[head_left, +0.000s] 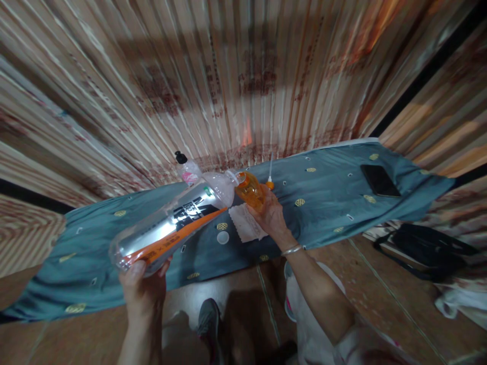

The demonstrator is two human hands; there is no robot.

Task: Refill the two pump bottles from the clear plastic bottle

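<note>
Your left hand (142,289) grips big bottle (175,223), black-orange label unreadable | right hand (272,215) grips small orange bottle (249,191), no writing legible

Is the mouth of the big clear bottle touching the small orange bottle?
Touching. The head view shows the big clear bottle, tilted by the left hand, with its mouth meeting the small orange bottle held by the right hand.

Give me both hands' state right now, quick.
Left hand: closed around the base of the large clear bottle, tipped toward the small one.
Right hand: closed on the small orange bottle.
</note>
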